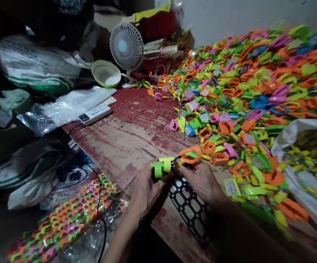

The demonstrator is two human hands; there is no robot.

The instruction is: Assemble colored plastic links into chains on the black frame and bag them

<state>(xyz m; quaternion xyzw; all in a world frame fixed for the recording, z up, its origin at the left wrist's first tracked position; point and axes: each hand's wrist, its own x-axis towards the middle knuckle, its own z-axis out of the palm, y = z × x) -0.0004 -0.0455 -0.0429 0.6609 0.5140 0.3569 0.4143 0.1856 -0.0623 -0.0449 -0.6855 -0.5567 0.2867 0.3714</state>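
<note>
My left hand [147,190] is closed round small green and yellow plastic pieces [162,166] at the front of a worn red table [125,135]. Just to the right, my right hand [199,179] pinches an orange plastic ring piece [191,154] with a green part in it. A black plastic grid strip [191,208] lies under and between both hands, running toward me. The two held pieces are close together, a little apart.
A large heap of bright plastic toy pieces [257,84] covers the table's right half. A white sack of yellow parts [306,149] stands at right. A small fan [127,45], a bowl [106,73], a white power strip [94,114], bags and a bag of linked coloured pieces [65,223] lie at left.
</note>
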